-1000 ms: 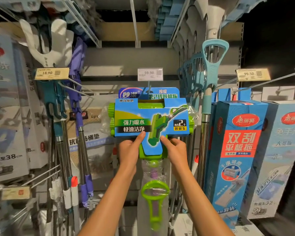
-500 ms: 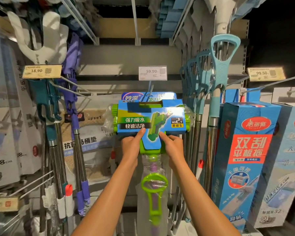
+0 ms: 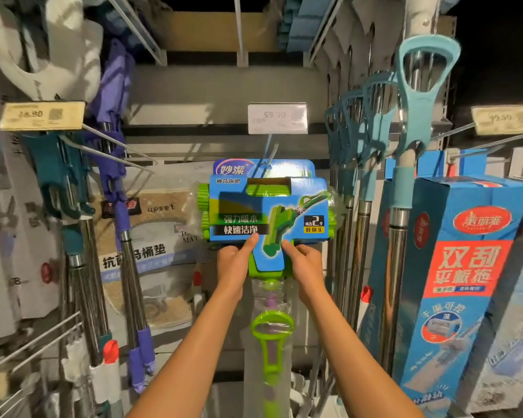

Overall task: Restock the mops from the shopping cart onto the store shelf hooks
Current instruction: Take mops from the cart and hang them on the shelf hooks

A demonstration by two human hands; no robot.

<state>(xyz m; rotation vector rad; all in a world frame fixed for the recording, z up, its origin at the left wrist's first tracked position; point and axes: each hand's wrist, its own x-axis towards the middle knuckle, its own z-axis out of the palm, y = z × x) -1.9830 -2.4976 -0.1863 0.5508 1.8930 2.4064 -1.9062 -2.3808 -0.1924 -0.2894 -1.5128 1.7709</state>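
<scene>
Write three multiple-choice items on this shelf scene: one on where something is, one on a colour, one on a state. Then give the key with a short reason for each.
1. Where is the white price tag?
A. above the green mop
B. on the blue box
C. below the hands

2. What colour is the ring handle between the forearms?
A. purple
B. green
C. red

3. How is the green mop held?
A. by one hand
B. by neither hand
C. by both hands

Key: 1 A, it sits on the rail over the mop's card. 2 B, the loop is bright green. 3 C, the left hand and right hand grip its lower edge.
</scene>
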